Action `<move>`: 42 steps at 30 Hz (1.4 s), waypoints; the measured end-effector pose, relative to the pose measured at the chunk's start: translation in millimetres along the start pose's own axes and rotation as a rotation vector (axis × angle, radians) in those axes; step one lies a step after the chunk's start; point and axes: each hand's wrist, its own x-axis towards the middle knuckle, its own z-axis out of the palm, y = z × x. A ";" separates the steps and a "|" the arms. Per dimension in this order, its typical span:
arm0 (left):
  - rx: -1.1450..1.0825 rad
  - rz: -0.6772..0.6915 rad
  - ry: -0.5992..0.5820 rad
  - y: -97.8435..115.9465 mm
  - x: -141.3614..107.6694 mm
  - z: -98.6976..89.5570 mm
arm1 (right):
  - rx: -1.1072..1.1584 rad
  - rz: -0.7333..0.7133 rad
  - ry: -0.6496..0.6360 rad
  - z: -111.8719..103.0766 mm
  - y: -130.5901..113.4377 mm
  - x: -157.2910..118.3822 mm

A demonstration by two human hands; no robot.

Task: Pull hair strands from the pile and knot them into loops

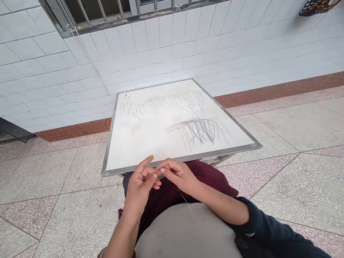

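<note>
Close together at the near edge of a white table, my two hands meet fingertip to fingertip. Thumb and finger of my left hand [145, 181] pinch a thin wire, with one finger stretched outward. My right hand [177, 173] pinches the same wire beside it, and the wire's loose tail [186, 201] hangs down over my lap. On the table's right half lies a tangled pile of thin dark wires [202, 130]. Behind it, a row of wires with looped ends [161, 101] runs across the far part of the tabletop.
The white table [134, 143] has a grey metal rim and stands against a white tiled wall [161, 57]. A small red and white object [127, 96] sits at its far left corner. A barred window [107, 12] is above.
</note>
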 end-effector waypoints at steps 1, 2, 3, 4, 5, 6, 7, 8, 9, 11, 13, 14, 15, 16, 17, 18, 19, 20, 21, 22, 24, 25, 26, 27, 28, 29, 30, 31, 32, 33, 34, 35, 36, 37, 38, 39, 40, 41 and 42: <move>0.010 0.000 0.007 0.9 -0.1 0.4 | -0.020 -0.015 0.000 -0.1 -0.5 -0.1; 0.020 -0.001 0.016 1.5 -0.1 0.9 | -0.043 -0.031 -0.001 -0.1 -1.2 -0.1; 0.028 0.000 0.024 1.8 0.1 1.3 | -0.067 -0.045 -0.002 -0.1 -1.9 -0.1; 0.033 0.002 0.029 1.9 0.3 1.7 | -0.091 -0.058 -0.004 -0.2 -2.7 -0.2; 0.037 0.003 0.028 1.7 0.6 1.9 | -0.113 -0.067 -0.002 -0.4 -3.3 -0.2; 0.041 0.003 0.023 1.3 0.8 2.0 | -0.130 -0.075 0.001 -0.6 -3.8 -0.1; 0.048 0.005 0.017 1.0 0.9 2.2 | -0.145 -0.080 0.006 -0.9 -4.0 -0.1; 0.060 0.009 0.012 0.6 0.9 2.4 | -0.159 -0.084 0.013 -1.1 -4.1 -0.1; 0.076 0.016 0.010 0.4 0.7 2.7 | -0.173 -0.085 0.023 -1.4 -4.1 0.0; 0.123 0.038 0.013 0.2 -0.1 3.9 | -0.201 -0.077 0.043 -1.7 -3.7 0.2; 0.178 0.063 0.018 0.0 -1.5 5.5 | -0.218 -0.063 0.053 -1.8 -3.2 0.6; 0.206 0.075 0.017 -0.3 -2.4 6.2 | -0.220 -0.054 0.055 -1.9 -2.9 0.8; 0.233 0.087 0.016 -0.8 -3.2 6.9 | -0.221 -0.045 0.058 -1.9 -2.7 1.0; 0.258 0.098 0.015 -1.4 -4.1 7.3 | -0.221 -0.037 0.057 -2.1 -2.6 1.2; 0.281 0.109 0.015 -2.2 -4.8 7.5 | -0.223 -0.029 0.057 -2.3 -2.5 1.5; 0.306 0.121 0.012 -3.0 -5.4 7.5 | -0.225 -0.022 0.054 -2.7 -2.5 1.7; 0.333 0.133 0.009 -3.7 -5.7 7.3 | -0.227 -0.018 0.051 -3.1 -2.4 1.9; 0.358 0.145 0.005 -4.4 -5.8 6.8 | -0.228 -0.018 0.046 -3.6 -2.4 2.0; 0.379 0.153 0.001 -4.7 -5.7 6.2 | -0.227 -0.021 0.040 -4.2 -2.1 2.1; 0.393 0.156 -0.004 -4.9 -5.5 5.4 | -0.224 -0.023 0.035 -4.7 -1.7 2.2; 0.385 0.138 -0.016 -4.5 -5.0 3.5 | -0.220 -0.018 0.032 -5.6 -0.4 2.1; 0.366 0.120 -0.020 -4.1 -4.9 2.5 | -0.223 -0.009 0.037 -5.8 0.4 2.0; 0.344 0.099 -0.026 -3.8 -5.0 1.5 | -0.229 0.002 0.041 -5.9 1.3 1.9; 0.319 0.079 -0.030 -3.6 -5.4 0.5 | -0.236 0.013 0.047 -6.0 2.1 1.8; 0.293 0.064 -0.030 -3.5 -6.0 -0.5 | -0.243 0.018 0.054 -6.0 2.9 1.8; 0.268 0.054 -0.025 -3.6 -7.0 -1.4 | -0.247 0.019 0.060 -5.9 3.6 1.8; 0.244 0.045 -0.019 -4.0 -8.1 -2.3 | -0.245 0.019 0.066 -6.0 4.1 1.9; 0.219 0.036 -0.013 -4.6 -9.3 -3.0 | -0.236 0.019 0.075 -6.1 4.6 2.0; 0.194 0.025 -0.006 -5.3 -10.6 -3.8 | -0.219 0.021 0.086 -6.3 5.0 2.1; 0.169 0.011 -0.002 -6.2 -11.9 -4.4 | -0.199 0.025 0.099 -6.5 5.3 2.3; 0.144 -0.006 0.000 -7.2 -13.1 -5.1 | -0.177 0.032 0.113 -6.8 5.6 2.6; 0.120 -0.022 0.003 -8.2 -14.2 -5.9 | -0.152 0.040 0.127 -7.1 5.9 2.8; 0.099 -0.033 0.006 -9.4 -15.0 -6.7 | -0.125 0.046 0.139 -7.3 6.2 3.2; 0.084 -0.040 0.010 -10.5 -15.7 -7.8 | -0.097 0.052 0.150 -7.4 6.4 3.5; 0.072 -0.043 0.013 -11.7 -16.2 -9.2 | -0.068 0.059 0.160 -7.5 6.6 4.0; 0.065 -0.044 0.017 -12.9 -16.5 -11.0 | -0.041 0.068 0.170 -7.6 6.8 4.5; 0.062 -0.043 0.022 -14.1 -16.8 -13.4 | -0.018 0.077 0.177 -7.9 6.9 5.1; 0.063 -0.044 0.027 -15.4 -16.9 -16.4 | 0.000 0.086 0.185 -8.4 6.9 5.8; 0.067 -0.050 0.035 -16.8 -17.1 -19.9 | 0.011 0.096 0.195 -9.1 6.9 6.4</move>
